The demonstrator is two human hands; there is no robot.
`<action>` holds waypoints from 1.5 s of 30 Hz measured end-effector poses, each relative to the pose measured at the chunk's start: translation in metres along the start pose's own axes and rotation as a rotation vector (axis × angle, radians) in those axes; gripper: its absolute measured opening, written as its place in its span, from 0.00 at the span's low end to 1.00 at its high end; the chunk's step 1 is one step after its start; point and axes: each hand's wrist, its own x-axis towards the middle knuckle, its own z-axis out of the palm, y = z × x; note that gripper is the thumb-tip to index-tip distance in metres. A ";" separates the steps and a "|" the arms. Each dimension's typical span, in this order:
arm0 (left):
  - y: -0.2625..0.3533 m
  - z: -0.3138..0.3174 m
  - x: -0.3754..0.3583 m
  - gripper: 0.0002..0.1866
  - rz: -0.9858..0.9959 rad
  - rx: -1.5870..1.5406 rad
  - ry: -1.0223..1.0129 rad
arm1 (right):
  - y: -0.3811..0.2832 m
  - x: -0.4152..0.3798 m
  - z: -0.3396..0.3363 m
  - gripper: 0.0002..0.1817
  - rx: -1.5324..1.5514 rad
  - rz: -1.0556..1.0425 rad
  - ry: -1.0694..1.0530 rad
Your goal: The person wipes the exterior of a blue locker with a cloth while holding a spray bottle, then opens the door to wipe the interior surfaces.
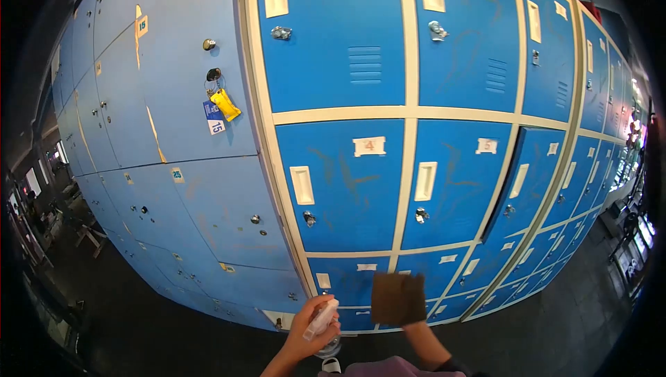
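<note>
My left hand [303,327] is closed around the neck of a spray bottle with a whitish trigger head [322,319]. Part of its clear body [329,348] shows below the fingers. A brown cloth [398,299] is in my right hand [415,330], which it mostly covers, so the fingers are largely hidden. Both hands are low in the view, in front of the lower blue lockers [350,270]. Above them, the doors numbered 4 [347,217] and 5 [451,203] carry faint smudges.
On the left stand paler blue lockers [194,120]; keys with a yellow tag [225,105] and a blue-white number 15 tag [214,117] hang from one lock. One door [531,179] right of number 5 looks slightly ajar. Dark floor [208,339] runs along the base.
</note>
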 end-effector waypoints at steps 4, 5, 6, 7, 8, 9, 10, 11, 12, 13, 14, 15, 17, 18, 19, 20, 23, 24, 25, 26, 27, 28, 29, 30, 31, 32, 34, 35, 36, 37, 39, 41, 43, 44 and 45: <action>0.011 0.064 -0.021 0.30 -0.012 -0.137 -0.062 | -0.025 -0.068 -0.068 0.20 1.056 0.212 -0.418; 0.014 0.079 -0.024 0.30 -0.007 -0.173 -0.073 | -0.028 -0.089 -0.065 0.20 1.950 0.555 -0.438; 0.015 0.095 -0.029 0.30 -0.001 -0.209 -0.082 | -0.029 -0.106 -0.061 0.20 2.286 0.699 -0.440; 0.012 0.109 -0.033 0.30 0.034 -0.155 -0.084 | -0.029 -0.119 -0.061 0.20 2.514 0.805 -0.450; 0.012 0.121 -0.036 0.32 0.038 -0.168 -0.117 | -0.028 -0.130 -0.063 0.20 2.618 0.839 -0.455; 0.014 0.133 -0.039 0.34 0.055 -0.194 -0.146 | -0.027 -0.137 -0.065 0.20 2.691 0.857 -0.461; 0.016 0.142 -0.041 0.35 0.072 -0.219 -0.177 | -0.024 -0.142 -0.066 0.20 2.721 0.863 -0.462; 0.017 0.149 -0.042 0.37 0.097 -0.182 -0.184 | -0.023 -0.148 -0.068 0.20 2.765 0.871 -0.466; 0.018 0.154 -0.043 0.39 0.123 -0.145 -0.196 | -0.020 -0.152 -0.070 0.20 2.786 0.867 -0.469; 0.018 0.159 -0.043 0.41 0.152 -0.109 -0.210 | -0.020 -0.153 -0.071 0.20 2.803 0.857 -0.474; 0.016 0.162 -0.045 0.43 0.192 -0.148 -0.291 | -0.019 -0.154 -0.071 0.20 2.812 0.849 -0.475; 0.014 0.166 -0.047 0.45 0.231 -0.189 -0.375 | -0.019 -0.154 -0.072 0.20 2.837 0.846 -0.481; 0.016 0.172 -0.052 0.48 0.279 -0.195 -0.510 | -0.017 -0.160 -0.074 0.20 2.838 0.841 -0.486; 0.017 0.173 -0.052 0.47 0.309 -0.105 -0.505 | -0.016 -0.163 -0.074 0.20 2.836 0.847 -0.485; 0.019 0.173 -0.051 0.46 0.340 -0.014 -0.498 | -0.015 -0.167 -0.073 0.20 2.832 0.850 -0.490; 0.020 0.174 -0.050 0.46 0.373 0.077 -0.489 | -0.012 -0.170 -0.073 0.20 2.828 0.853 -0.495; 0.018 0.177 -0.057 0.42 0.160 -0.054 -0.407 | -0.007 -0.181 -0.071 0.20 2.810 0.863 -0.497; 0.016 0.179 -0.060 0.41 0.127 -0.070 -0.381 | -0.006 -0.183 -0.070 0.20 2.824 0.874 -0.480; 0.013 0.182 -0.063 0.39 0.093 -0.087 -0.355 | -0.006 -0.186 -0.069 0.20 2.849 0.880 -0.477; 0.010 0.184 -0.066 0.37 0.058 -0.102 -0.326 | -0.005 -0.188 -0.068 0.20 2.877 0.893 -0.471; 0.007 0.189 -0.069 0.35 0.052 -0.154 -0.252 | -0.003 -0.188 -0.067 0.20 2.899 0.895 -0.465; 0.007 0.188 -0.066 0.35 0.120 -0.057 -0.274 | -0.002 -0.186 -0.067 0.20 2.920 0.897 -0.461; 0.006 0.187 -0.062 0.34 0.187 0.039 -0.295 | -0.001 -0.183 -0.067 0.20 2.937 0.902 -0.464; 0.005 0.187 -0.059 0.34 0.252 0.132 -0.315 | 0.001 -0.180 -0.066 0.20 2.951 0.903 -0.464; 0.007 0.189 -0.056 0.34 0.243 0.114 -0.303 | 0.001 -0.179 -0.066 0.20 2.960 0.905 -0.467; 0.009 0.193 -0.052 0.34 0.232 0.095 -0.291 | 0.001 -0.177 -0.066 0.20 2.969 0.905 -0.469; 0.014 0.197 -0.047 0.34 0.170 0.046 -0.276 | 0.000 -0.175 -0.065 0.20 2.998 0.911 -0.476; 0.017 0.198 -0.044 0.34 0.124 0.019 -0.273 | 0.000 -0.172 -0.063 0.20 3.009 0.904 -0.484; 0.019 0.198 -0.040 0.34 0.083 -0.007 -0.269 | 0.000 -0.169 -0.061 0.20 3.015 0.899 -0.491; 0.020 0.198 -0.037 0.33 0.120 -0.021 -0.265 | -0.001 -0.166 -0.058 0.20 3.024 0.896 -0.496; 0.018 0.196 -0.030 0.32 0.190 -0.048 -0.250 | -0.004 -0.161 -0.051 0.20 3.053 0.889 -0.509; 0.023 0.186 -0.018 0.33 0.243 0.063 -0.268 | -0.007 -0.153 -0.044 0.20 3.076 0.875 -0.520; 0.029 0.173 -0.006 0.34 0.251 0.097 -0.277 | -0.008 -0.138 -0.040 0.20 3.037 0.823 -0.497; 0.033 0.167 0.004 0.34 0.245 0.074 -0.275 | -0.006 -0.126 -0.042 0.20 2.921 0.748 -0.455; 0.038 0.162 0.014 0.35 0.238 0.051 -0.272 | -0.003 -0.115 -0.046 0.20 2.440 0.515 -0.345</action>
